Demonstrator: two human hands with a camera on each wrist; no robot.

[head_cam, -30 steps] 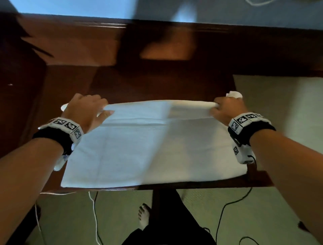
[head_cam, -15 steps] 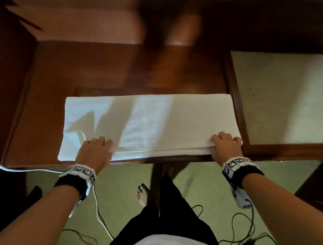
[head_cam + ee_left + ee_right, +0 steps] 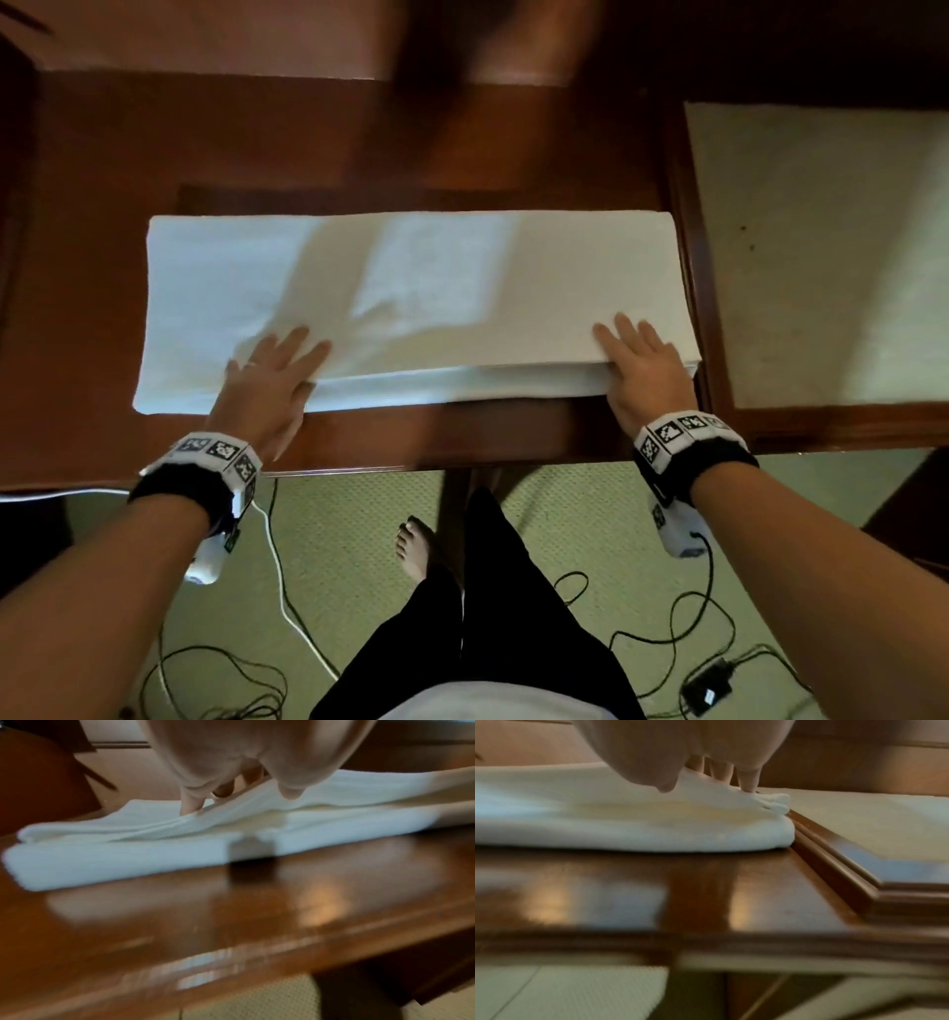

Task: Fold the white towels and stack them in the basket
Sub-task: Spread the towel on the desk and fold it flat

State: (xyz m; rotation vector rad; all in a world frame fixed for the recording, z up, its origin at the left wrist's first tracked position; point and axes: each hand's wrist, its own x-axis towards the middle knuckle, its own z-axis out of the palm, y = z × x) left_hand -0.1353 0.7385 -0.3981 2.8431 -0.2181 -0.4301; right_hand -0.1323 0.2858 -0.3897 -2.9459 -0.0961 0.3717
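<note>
My flat, spread left hand (image 3: 272, 380) and right hand (image 3: 642, 370) press the near corners of the folded white cloth towel (image 3: 411, 293), its long axis running left to right between them

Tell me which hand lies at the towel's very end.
The right hand: it presses flat at the white towel's right end beside the table's raised rim. The left hand lies inward, with towel showing past it.

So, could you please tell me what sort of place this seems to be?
Probably a hotel room or bedroom, not a lab: a polished dark wooden desk, green carpet underfoot, and a white towel being folded on the desk.
</note>
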